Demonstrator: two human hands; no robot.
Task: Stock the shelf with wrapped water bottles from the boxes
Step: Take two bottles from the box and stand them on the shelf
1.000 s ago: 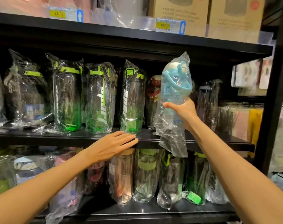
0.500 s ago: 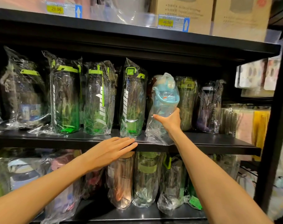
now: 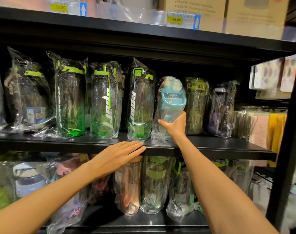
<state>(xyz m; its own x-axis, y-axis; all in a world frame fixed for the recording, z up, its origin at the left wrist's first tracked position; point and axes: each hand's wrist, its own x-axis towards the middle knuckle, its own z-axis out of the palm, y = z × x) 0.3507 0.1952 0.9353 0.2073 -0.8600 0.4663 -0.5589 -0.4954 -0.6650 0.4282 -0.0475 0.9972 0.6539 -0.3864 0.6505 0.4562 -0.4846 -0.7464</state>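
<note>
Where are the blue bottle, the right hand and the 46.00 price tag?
blue bottle [image 3: 173,97]: head view, on its blue lid, inside the clear wrap.
right hand [image 3: 175,126]: head view, on the back of the hand gripping the bottle.
46.00 price tag [image 3: 176,19]: head view, on its yellow price field.

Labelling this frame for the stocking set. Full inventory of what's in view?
blue-lidded bottle: 1, clear wrap, middle shelf, between a green bottle and an olive one
green sport bottles: 3 in wrap, middle shelf, left of the blue one
dark bottles: at least 3, wrapped, middle shelf ends and right
lower-shelf bottles: several, wrapped, pink, olive, blue; count unclear
price tags: 2, yellow and blue, top shelf edge
cardboard boxes: 2, tan, top shelf right
shelf unit: 1, black
left hand: flat on the middle shelf's front edge
right hand: grips the blue-lidded bottle low down
</note>
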